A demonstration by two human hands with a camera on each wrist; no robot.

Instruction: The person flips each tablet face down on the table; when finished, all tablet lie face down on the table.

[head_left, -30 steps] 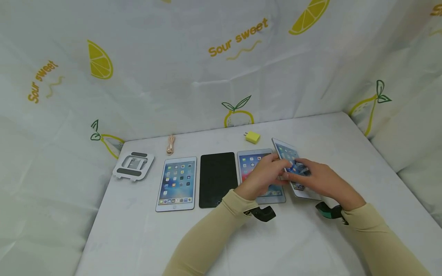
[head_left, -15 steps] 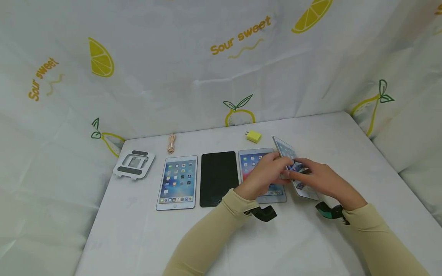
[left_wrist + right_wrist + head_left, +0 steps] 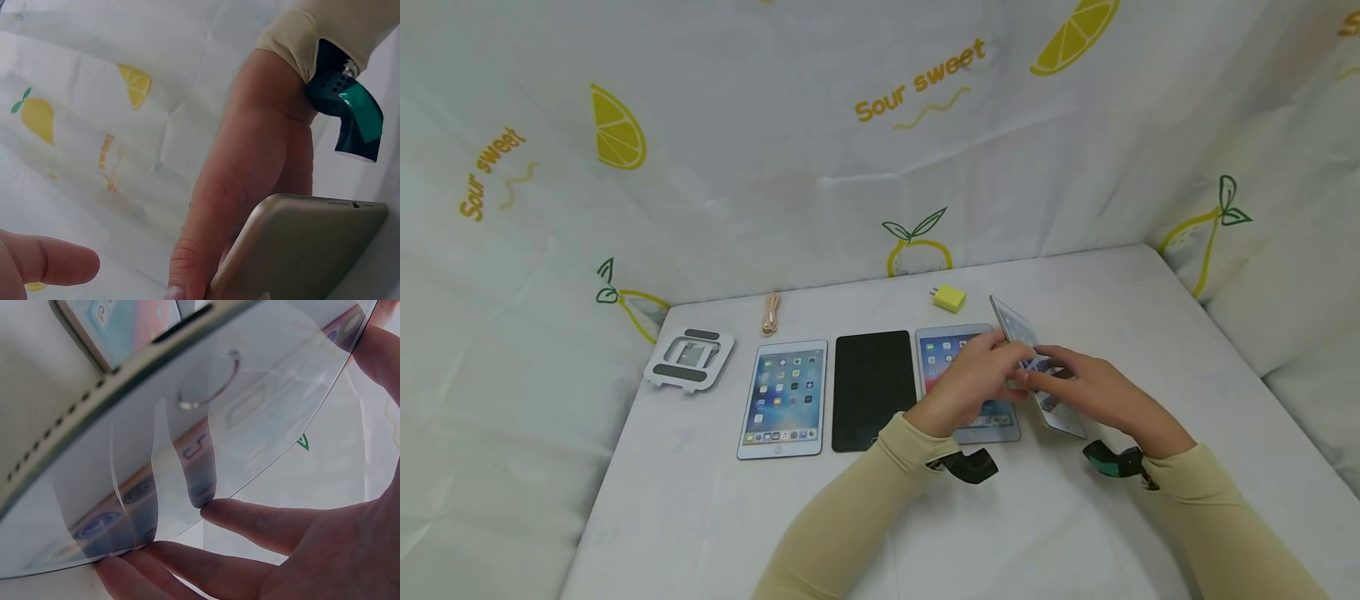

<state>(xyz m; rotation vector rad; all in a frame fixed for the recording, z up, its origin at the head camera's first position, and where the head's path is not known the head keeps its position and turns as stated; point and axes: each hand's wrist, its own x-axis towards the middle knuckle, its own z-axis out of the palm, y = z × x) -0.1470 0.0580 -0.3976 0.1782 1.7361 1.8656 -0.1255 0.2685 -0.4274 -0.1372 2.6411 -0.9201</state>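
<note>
A tilted tablet stands off the white table at the right, with its screen turned towards the right hand. Its gold back faces the left wrist camera. The left hand grips its left edge, above another tablet. The right hand reaches across the screen. In the right wrist view its fingers are fairly straight and spread, their tips touching the glass near the edge. Part of the screen is behind the right hand. A home button shows on the glass.
Three tablets lie flat: a white one, a black one, and a white one partly under the left hand. Behind them are a yellow charger plug and a coiled cable. A tablet stand lies at far left.
The held tablet has tipped more upright, so less of its screen shows in the head view. Both hands have stayed nearly in place; the other things have not moved.
</note>
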